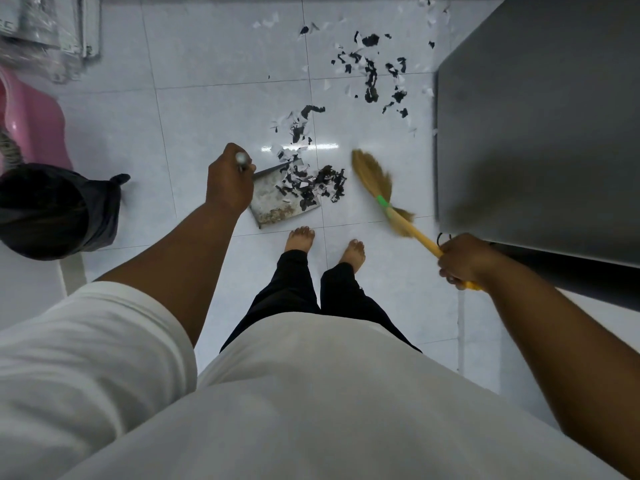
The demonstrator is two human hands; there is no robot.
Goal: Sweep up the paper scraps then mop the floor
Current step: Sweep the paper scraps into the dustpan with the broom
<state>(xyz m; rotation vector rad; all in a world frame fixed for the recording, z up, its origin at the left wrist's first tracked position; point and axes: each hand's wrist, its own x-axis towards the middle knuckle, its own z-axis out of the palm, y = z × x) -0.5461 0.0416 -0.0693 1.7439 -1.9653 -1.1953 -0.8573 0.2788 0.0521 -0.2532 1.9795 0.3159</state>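
- I'm looking straight down over a white shirt at the white tiled floor (207,105).
- My left hand (228,183) is wrapped round the metal handle (241,158) of the dustpan (270,206), fingers curled tight about it.
- The dustpan sits on the tiles just ahead of the bare feet (299,239), its open lip facing away to the right.
- The paper scraps (306,185), black and white bits, are heaped across that lip, some on the pan and some spilling onto the tile beside it.
- More scraps trail away up the floor, with a loose scatter (370,74) well beyond the pan, near the grey cabinet (536,116) on the right.
- My right hand (460,259) is clenched round the yellow stick of the broom (374,174), low on the shaft.
- The straw bristles come in at a slant, tip just to the right of the heap; they look blurred, and I cannot tell whether they touch the tiles.
- A green band (382,201) binds the straw to the stick.
- Off to the left stands a bin lined with a black bag (59,209), and behind it a pink tub (34,123).
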